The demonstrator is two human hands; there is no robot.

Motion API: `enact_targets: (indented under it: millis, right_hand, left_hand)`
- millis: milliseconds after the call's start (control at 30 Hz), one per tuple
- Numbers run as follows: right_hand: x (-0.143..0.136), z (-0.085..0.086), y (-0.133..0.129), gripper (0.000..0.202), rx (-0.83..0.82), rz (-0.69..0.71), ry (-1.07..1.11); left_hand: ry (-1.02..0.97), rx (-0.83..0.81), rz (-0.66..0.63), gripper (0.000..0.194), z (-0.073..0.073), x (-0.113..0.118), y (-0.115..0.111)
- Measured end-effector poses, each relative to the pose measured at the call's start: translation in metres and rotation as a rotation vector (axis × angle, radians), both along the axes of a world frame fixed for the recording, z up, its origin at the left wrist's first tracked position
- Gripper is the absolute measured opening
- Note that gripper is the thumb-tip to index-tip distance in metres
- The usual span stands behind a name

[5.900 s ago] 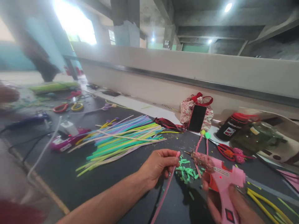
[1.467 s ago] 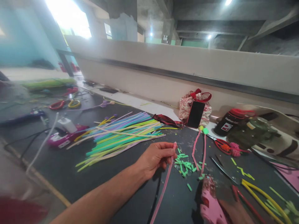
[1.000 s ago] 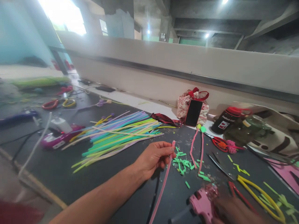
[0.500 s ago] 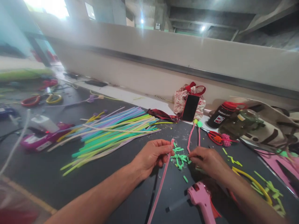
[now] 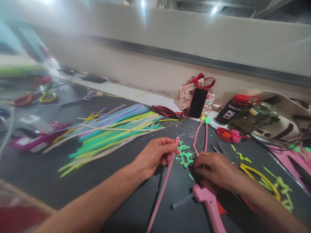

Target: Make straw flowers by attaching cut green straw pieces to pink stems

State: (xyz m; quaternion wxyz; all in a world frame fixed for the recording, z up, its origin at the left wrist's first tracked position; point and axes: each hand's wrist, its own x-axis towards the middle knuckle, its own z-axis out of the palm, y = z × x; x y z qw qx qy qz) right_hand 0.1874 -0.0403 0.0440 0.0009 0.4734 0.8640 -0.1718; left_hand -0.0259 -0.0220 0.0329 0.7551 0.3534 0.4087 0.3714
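A long pink stick (image 5: 162, 191) is pinched near its top end between the thumb and fingers of my left hand (image 5: 159, 152); its lower part slants down toward the near edge of the view. Small cut green pieces (image 5: 186, 158) lie on the dark table just right of those fingertips. My right hand (image 5: 210, 166) is over the table with its fingers curled down, beside a pink glue gun (image 5: 206, 199); what its fingertips touch is hidden. Two pink stems (image 5: 196, 139) with yellow and green tops lie just beyond it.
Many coloured sticks (image 5: 116, 129) lie at the left, near a purple glue gun (image 5: 36, 139). A phone (image 5: 198, 103) leans on a patterned bag (image 5: 186, 97). At the right are a black bottle (image 5: 230, 110), red-handled scissors (image 5: 223, 134) and yellow-handled scissors (image 5: 264, 178).
My right hand has moved from the green pieces toward the glue gun, uncovering dark scissor blades behind it. My left hand keeps its pinch on the pink stick. The view has tilted down slightly.
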Motion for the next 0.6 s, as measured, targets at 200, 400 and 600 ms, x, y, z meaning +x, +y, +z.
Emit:
enact_targets:
  millis: [200, 400, 600]
  right_hand:
    - [-0.027, -0.008, -0.003, 0.011, 0.006, -0.014, -0.114]
    - [-0.024, 0.002, 0.003, 0.017, -0.034, -0.022, 0.015]
    - [-0.017, 0.019, 0.015, 0.011, -0.402, -0.338, 0.898]
  left_hand:
    - [0.001, 0.022, -0.005, 0.018, -0.005, 0.001, 0.000]
    - [-0.003, 0.033, -0.026, 0.020, -0.004, 0.000, -0.001]
    - [-0.011, -0.018, -0.099, 0.022, 0.000, 0.002, -0.007]
